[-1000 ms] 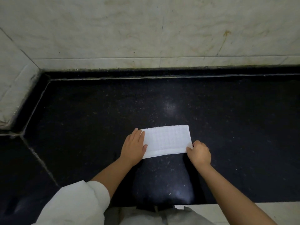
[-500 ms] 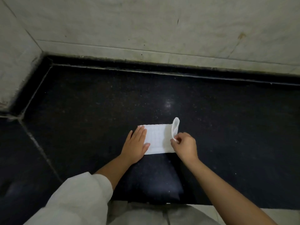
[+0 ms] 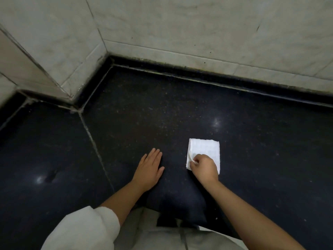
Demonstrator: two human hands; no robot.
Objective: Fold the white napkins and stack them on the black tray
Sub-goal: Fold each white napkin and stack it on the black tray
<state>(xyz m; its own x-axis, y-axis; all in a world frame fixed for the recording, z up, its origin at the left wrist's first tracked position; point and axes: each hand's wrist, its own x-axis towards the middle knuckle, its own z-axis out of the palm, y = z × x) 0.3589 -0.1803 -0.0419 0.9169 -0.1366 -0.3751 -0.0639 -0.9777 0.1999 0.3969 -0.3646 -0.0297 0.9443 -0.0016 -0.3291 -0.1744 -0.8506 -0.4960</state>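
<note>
A white napkin (image 3: 205,150) lies folded into a small square on the black stone counter (image 3: 144,123), right of centre. My right hand (image 3: 203,168) covers its near left corner and pinches the napkin's left edge between thumb and fingers. My left hand (image 3: 149,168) rests flat on the counter to the left of the napkin, fingers straight, apart from it. No black tray is in view.
Pale tiled walls (image 3: 198,33) rise behind the counter and form a corner at the left (image 3: 86,69). A seam (image 3: 93,141) runs across the counter left of my hands. The counter's near edge is at my waist.
My right hand has carried the napkin's right end over to the left, halving the strip into a square. My left hand has slid off the napkin. The view has swung left.
</note>
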